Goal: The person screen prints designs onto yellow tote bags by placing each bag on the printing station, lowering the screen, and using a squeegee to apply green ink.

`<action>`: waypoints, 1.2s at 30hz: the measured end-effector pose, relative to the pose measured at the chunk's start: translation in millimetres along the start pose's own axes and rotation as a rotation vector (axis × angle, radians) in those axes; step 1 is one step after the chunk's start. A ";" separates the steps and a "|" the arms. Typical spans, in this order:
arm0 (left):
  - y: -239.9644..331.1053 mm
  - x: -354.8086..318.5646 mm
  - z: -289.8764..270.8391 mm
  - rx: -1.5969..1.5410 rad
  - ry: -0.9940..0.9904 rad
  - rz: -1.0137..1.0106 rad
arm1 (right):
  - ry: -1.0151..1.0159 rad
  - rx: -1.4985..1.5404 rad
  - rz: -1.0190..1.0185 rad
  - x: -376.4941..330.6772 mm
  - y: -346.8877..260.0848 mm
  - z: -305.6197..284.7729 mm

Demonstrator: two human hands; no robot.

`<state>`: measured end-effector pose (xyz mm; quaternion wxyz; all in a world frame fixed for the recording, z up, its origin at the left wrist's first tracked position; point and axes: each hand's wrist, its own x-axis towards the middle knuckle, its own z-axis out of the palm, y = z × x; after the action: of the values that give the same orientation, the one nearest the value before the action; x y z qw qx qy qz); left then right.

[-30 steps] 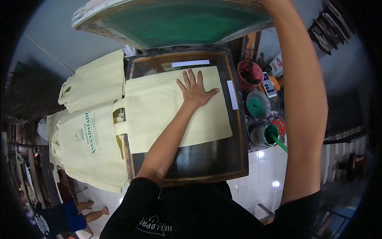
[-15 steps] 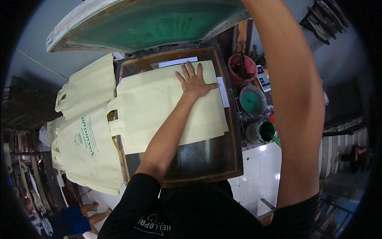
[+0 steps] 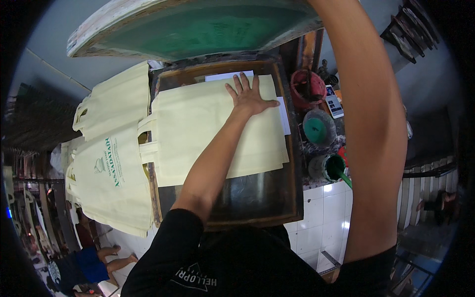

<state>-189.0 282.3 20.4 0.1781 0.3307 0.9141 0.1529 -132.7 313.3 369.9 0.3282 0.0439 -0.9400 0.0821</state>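
Observation:
My left hand (image 3: pixel 249 99) lies flat with its fingers spread on a plain cream cloth bag (image 3: pixel 198 133), near the bag's far right corner. This bag rests on a dark, wood-edged printing board (image 3: pixel 252 198), its handles hanging over the left edge. White paper strips (image 3: pixel 283 115) show along the bag's far and right sides. Above the far side of the board, a silk-screen frame (image 3: pixel 208 32) with a green mesh is tilted up. My right arm (image 3: pixel 373 123) stretches up past the top edge, so the hand at its end is out of sight.
Left of the board lie more cream bags (image 3: pixel 111 183), one with a green print. On the right stand a red bucket (image 3: pixel 307 88), a bowl of green ink (image 3: pixel 316 129), an ink tub (image 3: pixel 324 168) with a green handle, and a phone (image 3: pixel 334 105). Another person (image 3: pixel 89 267) is at lower left.
The whole view has shifted slightly, moving the board and bags a little to the right. My left hand keeps its place on the bag, and the screen stays raised.

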 end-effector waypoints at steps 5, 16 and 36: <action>-32.6 -47.9 -31.5 -0.511 0.416 0.251 | -0.127 0.096 0.109 -24.6 -22.2 4.1; -126.6 -318.0 12.8 -1.566 0.044 -0.073 | -0.070 0.282 0.101 -253.5 -65.4 107.8; -148.2 -321.2 48.0 -1.663 -0.151 -0.303 | -0.484 0.027 0.101 -152.7 61.4 262.1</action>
<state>-19.5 -30.5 -9.1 0.4425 -0.0245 0.5244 0.7271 -181.7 329.9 64.7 0.0885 0.0196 -0.9910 0.0983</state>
